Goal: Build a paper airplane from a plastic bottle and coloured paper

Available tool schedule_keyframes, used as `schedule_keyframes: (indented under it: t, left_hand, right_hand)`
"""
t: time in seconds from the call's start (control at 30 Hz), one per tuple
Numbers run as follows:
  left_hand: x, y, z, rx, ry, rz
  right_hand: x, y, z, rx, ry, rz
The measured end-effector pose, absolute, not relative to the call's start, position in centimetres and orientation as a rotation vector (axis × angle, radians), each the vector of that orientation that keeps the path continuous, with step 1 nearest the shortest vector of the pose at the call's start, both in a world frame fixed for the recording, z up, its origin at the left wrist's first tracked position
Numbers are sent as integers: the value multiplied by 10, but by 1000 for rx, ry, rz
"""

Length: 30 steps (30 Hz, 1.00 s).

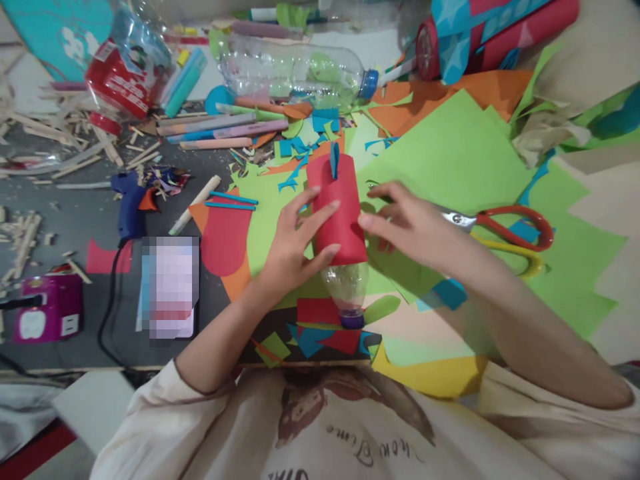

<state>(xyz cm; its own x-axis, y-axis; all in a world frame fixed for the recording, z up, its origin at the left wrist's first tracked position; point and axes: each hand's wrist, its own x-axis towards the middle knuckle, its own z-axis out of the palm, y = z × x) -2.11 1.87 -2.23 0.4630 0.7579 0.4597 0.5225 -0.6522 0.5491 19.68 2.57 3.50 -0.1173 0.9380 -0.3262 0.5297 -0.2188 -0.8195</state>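
Observation:
A small clear plastic bottle wrapped in red paper (343,227) lies on its side, its dark purple cap (352,318) toward me. A blue paper piece (335,161) stands up at its far end. My left hand (295,243) rests on the left side of the wrap, fingers spread. On the other side, my right hand (400,217) is open, thumb at the wrap's right edge and index finger apart from it. Scissors with red and yellow handles (515,223) lie under and beyond my right forearm. Green paper (450,160) is spread beneath.
At left are a blue glue gun (129,207), a phone (173,287) and a purple box (49,310). Several markers (220,130), a large clear bottle (295,70) and a red-and-blue decorated bottle (500,33) lie at the back. Wood sticks (25,247) and paper scraps are scattered about.

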Motion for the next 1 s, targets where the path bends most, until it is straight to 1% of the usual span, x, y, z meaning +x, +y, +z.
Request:
schedule_keyframes:
  t: [0.07, 0.13, 0.23, 0.33, 0.57, 0.73, 0.87, 1.0]
  left_hand:
    - [-20, 19, -26, 2226, 1135, 1017]
    - [-19, 20, -30, 2069, 1199, 1035]
    - [-19, 23, -36, 1935, 1283, 1087]
    - [-19, 27, -38, 1918, 1236, 1109]
    - [-15, 28, -37, 1879, 1152, 977]
    - [-13, 28, -30, 1719, 1055, 934]
    - [-11, 26, -23, 1472, 951, 979]
    - [-9, 25, -20, 1335, 944, 1007]
  right_hand:
    - [198, 9, 21, -1670, -1547, 1613]
    - [195, -2, 12, -1528, -1446, 1696]
    - [187, -6, 3, -1325, -1275, 1632]
    - [180, 0, -1, -1236, -1161, 1620]
    - [179, 3, -9, -1109, -1044, 1792]
    - [179, 0, -3, -1160, -986, 1865]
    - [179, 0, 9, -1298, -919, 1904]
    - [179, 1, 14, -1354, -892, 1940]
